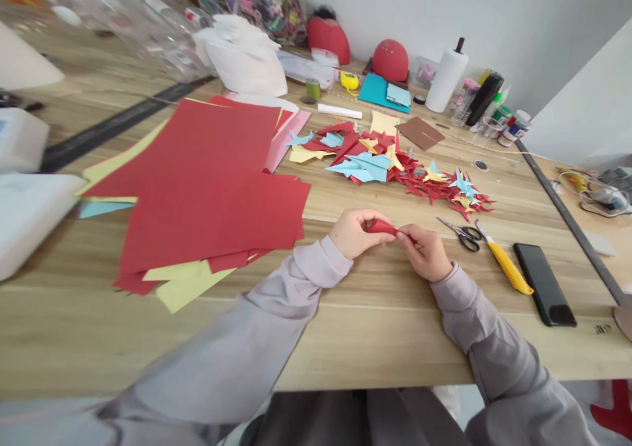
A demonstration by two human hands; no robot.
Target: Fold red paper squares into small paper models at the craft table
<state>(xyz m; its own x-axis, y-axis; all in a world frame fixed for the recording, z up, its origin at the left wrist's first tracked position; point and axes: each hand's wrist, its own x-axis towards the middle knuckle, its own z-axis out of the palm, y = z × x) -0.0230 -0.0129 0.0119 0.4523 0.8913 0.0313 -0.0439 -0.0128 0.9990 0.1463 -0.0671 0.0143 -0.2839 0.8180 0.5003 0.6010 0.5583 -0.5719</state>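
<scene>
Red folded paper [379,226], pinched by the left hand [353,232] and right hand [424,252] above the wooden tabletop [375,327], has room toward the front edge [355,385], its shape partly hidden by their grip.

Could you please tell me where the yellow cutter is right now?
In the head view, the yellow cutter lies right of the right hand, between the scissors and the black phone.

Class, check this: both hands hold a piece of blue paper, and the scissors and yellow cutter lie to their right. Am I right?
Not quite: the head view shows that the paper is red, not blue. The left hand and right hand do both hold it, and the scissors and yellow cutter lie to their right.
</scene>
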